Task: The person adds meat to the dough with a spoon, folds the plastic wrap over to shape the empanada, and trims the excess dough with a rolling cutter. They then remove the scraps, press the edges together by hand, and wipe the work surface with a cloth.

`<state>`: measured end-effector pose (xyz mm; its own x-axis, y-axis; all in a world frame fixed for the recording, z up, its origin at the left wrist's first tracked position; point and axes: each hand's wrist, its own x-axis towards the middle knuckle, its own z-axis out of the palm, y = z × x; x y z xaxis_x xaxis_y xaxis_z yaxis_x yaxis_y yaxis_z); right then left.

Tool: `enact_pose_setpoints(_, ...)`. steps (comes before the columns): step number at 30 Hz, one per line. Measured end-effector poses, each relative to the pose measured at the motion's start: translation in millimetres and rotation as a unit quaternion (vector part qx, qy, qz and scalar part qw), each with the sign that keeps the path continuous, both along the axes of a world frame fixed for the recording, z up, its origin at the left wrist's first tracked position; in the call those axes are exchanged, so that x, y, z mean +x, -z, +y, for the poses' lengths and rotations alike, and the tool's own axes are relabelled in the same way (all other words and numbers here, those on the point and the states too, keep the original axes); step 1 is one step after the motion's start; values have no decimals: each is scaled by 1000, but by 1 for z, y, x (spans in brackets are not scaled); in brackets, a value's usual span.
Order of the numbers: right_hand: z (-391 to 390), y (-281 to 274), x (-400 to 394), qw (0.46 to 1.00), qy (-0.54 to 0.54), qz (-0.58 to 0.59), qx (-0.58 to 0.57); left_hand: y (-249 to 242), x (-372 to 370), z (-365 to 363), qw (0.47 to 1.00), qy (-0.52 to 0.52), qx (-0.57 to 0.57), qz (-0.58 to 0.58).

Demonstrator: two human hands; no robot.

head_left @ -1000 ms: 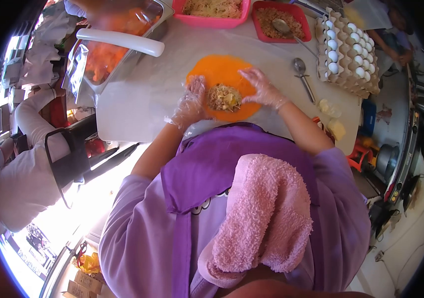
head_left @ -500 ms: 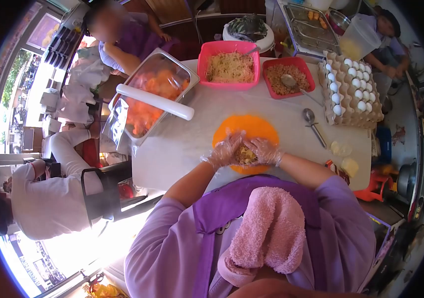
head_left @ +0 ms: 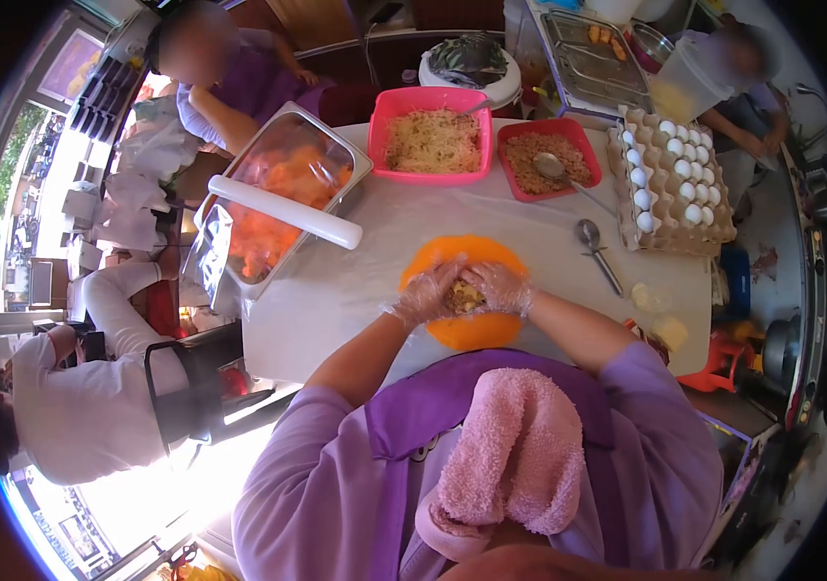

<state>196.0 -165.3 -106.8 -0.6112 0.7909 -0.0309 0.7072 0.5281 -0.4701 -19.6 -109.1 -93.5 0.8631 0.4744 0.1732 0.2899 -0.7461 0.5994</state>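
Appearing at the left edge, off the table [head_left: 389,228], is a person [head_left: 94,412] in white, beside a black chair [head_left: 208,373]. Past the table's far left corner, a second person [head_left: 263,82] in purple has an arm reaching down behind the pan [head_left: 362,169]. The pan sits at the table's left side and holds orange lumps [head_left: 268,237]; clear film [head_left: 212,257] hangs at its near left side. A white pin [head_left: 283,211] lies slantwise across the pan. Just right of it, on the far side, stands a pink tub [head_left: 428,177] of pale shreds [head_left: 437,140].

Near the middle of the table's near side, an orange disc [head_left: 476,334] lies flat, the filling [head_left: 464,298] on it. The gloved left hand [head_left: 428,293] cups the filling's left side, fingers close together and bent inward. The gloved right hand [head_left: 497,289] curves over the far right side, its fingers narrow too; whether either hand pinches the filling, I cannot tell. Their fingertips nearly meet at the far side.

Farther right is a red tub [head_left: 529,195] of mince [head_left: 534,150] with a spoon [head_left: 550,167] in it. A metal tool [head_left: 604,260] lies nearer, then two pale rounds [head_left: 670,332]. Eggs [head_left: 692,191] sit in a stacked tray [head_left: 636,140] at the far right.
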Motion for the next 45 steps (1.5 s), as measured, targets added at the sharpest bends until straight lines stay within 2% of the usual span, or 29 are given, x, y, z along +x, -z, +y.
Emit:
enact_pose_setpoints(8,8,-34,-2,995,43,-75,-51,-16,1,-4,998,-58,-21,33)
enact_pose_setpoints(10,8,-47,-2,993,54,-84,-67,-39,2,-7,988,-90,-69,105)
enact_pose_setpoints(12,7,-59,2,984,55,-117,-120,-36,-5,-11,988,-80,-64,118)
enact_pose_setpoints(15,2,-66,8,982,80,-94,-144,-28,-21,-15,987,-49,-30,153)
enact_pose_setpoints(16,0,-65,10,982,81,-93,-144,-25,-24,-15,985,-28,1,173)
enact_pose_setpoints(20,-11,-61,10,980,112,-78,-146,-11,-24,-10,984,-40,-3,172)
enact_pose_setpoints(23,-15,-57,10,979,128,-64,-144,-1,-15,-9,991,-43,-14,127)
enact_pose_setpoints(25,-15,-57,11,978,138,-52,-144,10,-10,-12,988,-106,-6,115)
enact_pose_setpoints(26,-14,-55,12,978,148,-53,-139,16,-12,-13,988,-105,-13,115)
enact_pose_setpoints(28,-17,-52,14,979,155,-39,-125,-3,-12,-13,982,-128,-80,111)
enact_pose_setpoints(29,-17,-54,16,981,153,-26,-117,-1,-14,-13,984,-132,-63,102)
enact_pose_setpoints(31,-17,-58,18,973,179,12,-142,16,-24,-14,988,-152,-28,6)
enact_pose_setpoints(32,-17,-59,18,972,186,5,-146,31,-27,-15,969,-117,-183,-121)
enact_pose_setpoints(33,-14,-61,19,971,192,-4,-142,43,-29,-14,910,-81,-321,-250)
enact_pose_setpoints(34,-17,-62,19,970,189,-9,-153,43,-36,-18,905,-87,-332,-252)
enact_pose_setpoints(36,-14,-65,18,961,206,32,-180,36,-51,-13,922,-150,-299,-193)
enact_pose_setpoints(37,-15,-66,16,962,201,31,-184,23,-57,-14,898,-201,-367,-135)
enact_pose_setpoints(38,-17,-68,12,961,198,38,-188,10,-60,-15,897,-206,-368,-135)
enact_pose_setpoints(40,-16,-69,8,961,192,45,-192,-15,-60,-14,949,-206,-239,23)
enact_pose_setpoints(43,-13,-68,6,966,175,46,-184,-27,-51,-11,960,-157,-232,-23)
enact_pose_setpoints(45,-11,-64,8,968,180,36,-169,-25,-45,-6,963,-139,-231,-9)
